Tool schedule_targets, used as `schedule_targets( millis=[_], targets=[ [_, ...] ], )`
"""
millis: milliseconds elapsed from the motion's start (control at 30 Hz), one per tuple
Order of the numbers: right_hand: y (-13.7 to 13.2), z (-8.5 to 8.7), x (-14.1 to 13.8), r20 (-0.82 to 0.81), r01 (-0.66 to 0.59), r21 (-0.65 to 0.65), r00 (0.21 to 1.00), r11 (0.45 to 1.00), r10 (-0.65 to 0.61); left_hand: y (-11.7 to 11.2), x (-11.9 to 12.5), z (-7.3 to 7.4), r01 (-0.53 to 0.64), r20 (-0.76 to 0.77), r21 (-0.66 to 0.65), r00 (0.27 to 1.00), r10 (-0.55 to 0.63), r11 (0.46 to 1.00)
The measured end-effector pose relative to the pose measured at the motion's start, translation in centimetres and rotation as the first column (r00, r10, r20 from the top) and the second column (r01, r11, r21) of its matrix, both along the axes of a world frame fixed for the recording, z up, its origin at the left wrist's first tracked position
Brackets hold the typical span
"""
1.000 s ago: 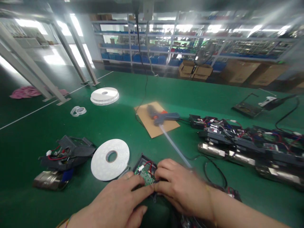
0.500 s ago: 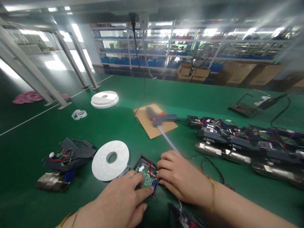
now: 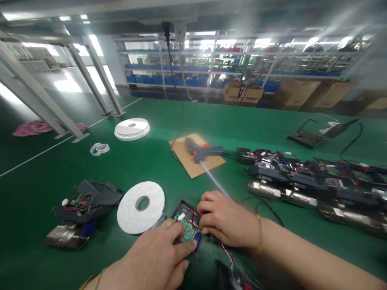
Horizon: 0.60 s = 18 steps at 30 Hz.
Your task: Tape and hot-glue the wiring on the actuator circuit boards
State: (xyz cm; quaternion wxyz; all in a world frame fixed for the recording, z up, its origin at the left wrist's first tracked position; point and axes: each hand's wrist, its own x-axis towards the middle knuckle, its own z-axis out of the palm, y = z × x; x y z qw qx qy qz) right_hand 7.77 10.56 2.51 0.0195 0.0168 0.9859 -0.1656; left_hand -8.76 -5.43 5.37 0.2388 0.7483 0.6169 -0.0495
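Note:
A small black plastic housing [image 3: 182, 204] with a green circuit board [image 3: 188, 232], a white connector and red and black wires lies on the green table. My left hand [image 3: 157, 251] grips it at its left and near side, with the forefinger pressed by a blue part [image 3: 198, 237]. My right hand [image 3: 222, 217] is curled at the housing's right edge, its fingertips pressed together. What they pinch is hidden. Thin coloured wires [image 3: 226, 253] run from beneath this hand to a dark assembly [image 3: 225, 278] at the bottom edge.
Left of the hands lie a white tape roll [image 3: 127, 209] and a grey assembly [image 3: 96, 197] with a metal cylinder. A glue gun [image 3: 208, 151] rests on cardboard [image 3: 193, 171], its clear stick pointing at my right hand. Several similar assemblies [image 3: 278, 177] line the right side.
My right hand has shifted slightly left along the housing's edge, and more of the coloured wires shows below it. The left hand keeps its grip. The whole view has shifted a little.

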Motion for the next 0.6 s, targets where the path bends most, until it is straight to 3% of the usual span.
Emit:
schedule_targets(
  millis=[233,367,433,500,600],
  targets=[
    [-0.1,0.1,0.6,-0.064,0.083,-0.143,0.994,0.986,-0.093,-0.5,-0.7,-0.4,0.028,0.075,0.127,0.996,-0.038,0.992],
    [-0.7,1.6,1.1,-0.144,0.159,-0.21,0.971,0.965,-0.191,-2.7,-3.3,0.2,0.016,0.243,0.403,0.962,-0.124,0.915],
    [-1.4,2.6,1.0,-0.145,0.192,-0.204,0.964,0.96,-0.223,-4.7,-5.0,0.1,-0.093,0.268,0.513,0.962,-0.056,0.853],
    [-2.4,3.4,0.7,-0.105,0.202,-0.193,0.969,0.96,-0.225,-7.0,-6.7,-0.7,-0.224,0.26,0.551,0.961,0.09,0.804],
    [-3.9,3.6,-0.3,0.008,0.201,-0.137,0.979,0.97,-0.202,-9.7,-7.9,-2.8,-0.321,0.278,0.514,0.94,0.199,0.796]
  ],
)
